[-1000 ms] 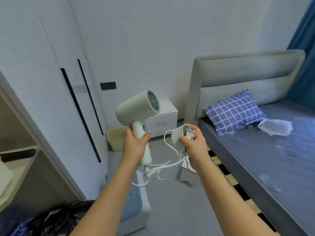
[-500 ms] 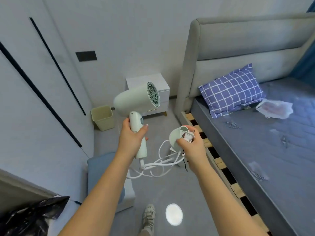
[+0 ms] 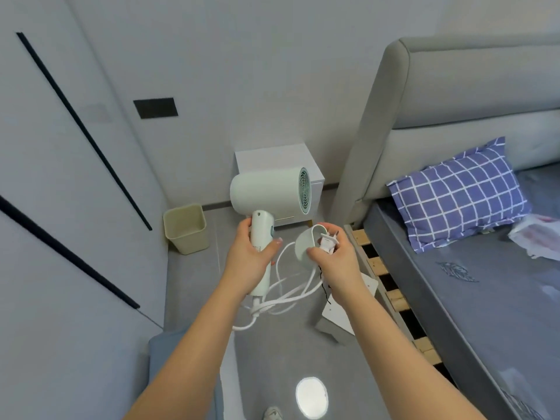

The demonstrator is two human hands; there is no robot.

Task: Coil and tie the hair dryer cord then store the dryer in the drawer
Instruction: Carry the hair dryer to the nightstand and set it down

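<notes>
A pale green hair dryer [image 3: 266, 189] is held upright in mid-air, its grille facing right. My left hand [image 3: 253, 259] grips its white handle. My right hand [image 3: 333, 259] holds the white plug [image 3: 328, 242] together with a pale green nozzle piece [image 3: 306, 247]. The white cord [image 3: 285, 295] hangs in loose loops between and below both hands. A thin black tie [image 3: 324, 283] dangles under my right hand. Behind the dryer stands a white nightstand [image 3: 272, 157] with drawers, mostly hidden by the dryer.
A beige waste bin [image 3: 186, 228] stands on the floor at the left by the wardrobe doors [image 3: 60, 177]. A grey bed [image 3: 469, 283] with a blue checked pillow [image 3: 457, 192] fills the right. A white board [image 3: 348, 301] leans by the bed frame.
The view has tilted down and closer to the nightstand. Both hands keep their grips on the dryer handle and on the plug with the nozzle piece; the cord still hangs loose.
</notes>
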